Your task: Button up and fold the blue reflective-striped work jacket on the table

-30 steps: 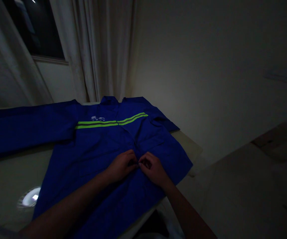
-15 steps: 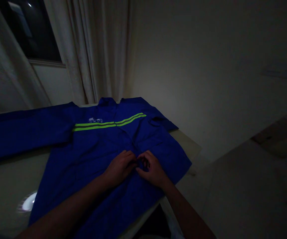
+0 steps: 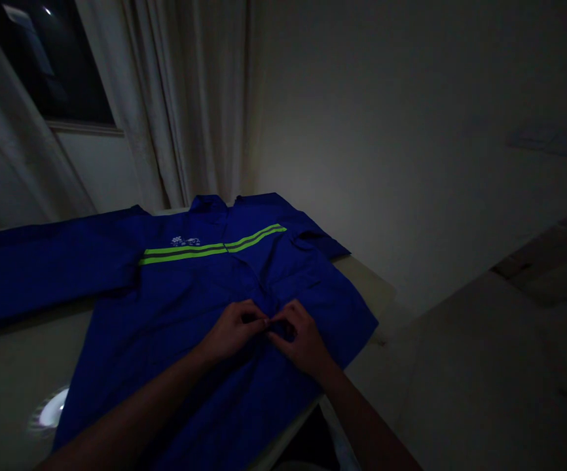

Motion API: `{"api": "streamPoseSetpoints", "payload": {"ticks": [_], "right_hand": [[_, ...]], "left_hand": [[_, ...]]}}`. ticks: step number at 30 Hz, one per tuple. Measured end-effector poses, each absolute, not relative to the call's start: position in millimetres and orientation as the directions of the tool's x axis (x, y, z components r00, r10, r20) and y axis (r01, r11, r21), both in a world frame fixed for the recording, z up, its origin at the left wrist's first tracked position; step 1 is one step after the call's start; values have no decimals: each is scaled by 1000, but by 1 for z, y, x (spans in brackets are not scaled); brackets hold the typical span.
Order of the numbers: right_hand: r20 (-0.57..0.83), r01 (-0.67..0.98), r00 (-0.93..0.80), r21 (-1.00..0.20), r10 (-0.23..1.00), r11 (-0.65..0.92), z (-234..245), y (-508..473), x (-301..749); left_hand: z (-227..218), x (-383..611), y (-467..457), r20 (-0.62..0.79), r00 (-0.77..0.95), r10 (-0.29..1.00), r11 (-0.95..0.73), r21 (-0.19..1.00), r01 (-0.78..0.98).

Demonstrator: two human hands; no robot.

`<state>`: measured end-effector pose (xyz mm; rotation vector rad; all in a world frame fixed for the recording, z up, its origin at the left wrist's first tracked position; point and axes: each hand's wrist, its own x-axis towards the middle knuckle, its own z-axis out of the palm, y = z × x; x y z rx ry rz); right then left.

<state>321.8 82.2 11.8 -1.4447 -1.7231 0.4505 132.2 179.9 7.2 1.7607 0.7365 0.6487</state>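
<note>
A blue work jacket (image 3: 175, 333) lies spread out, front up, with a green-yellow striped band across its chest and a white print above the band. One sleeve stretches off to the left. At the jacket's front opening my left hand (image 3: 237, 327) pinches the cloth between thumb and fingers. My right hand (image 3: 300, 333) is closed in a pinch at the same edge, its fingertips meeting those of my left. Whatever small part sits between the fingertips is hidden and too dark to make out.
The jacket rests on a pale table (image 3: 13, 366) that shows a bright round reflection at left. Long curtains (image 3: 205, 98) and a dark window (image 3: 57, 59) stand behind. A plain wall (image 3: 386, 131) rises at the right, above the floor (image 3: 465, 366).
My left thumb and fingers have closed into a pinch, and the fingertips of both hands have come together at the jacket's opening. The view has shifted slightly.
</note>
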Motion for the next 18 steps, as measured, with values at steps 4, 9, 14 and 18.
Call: {"api": "streamPoseSetpoints", "payload": {"ticks": [4,9,14,18], "right_hand": [[434,737,-38,-597,900,319,7,78,320],[502,864,-212,-305,838,401,7,71,317],[501,842,-189,-360,845,402,7,71,319],[467,837,-177,-392,866,382,6,73,320]], "left_hand": [[5,134,182,33,660,751,-201,963,181],[3,136,183,4,678,735,-171,969,180],[7,134,183,-9,685,729,-166,968,190],[5,133,183,-16,695,719,-162,968,190]]}}
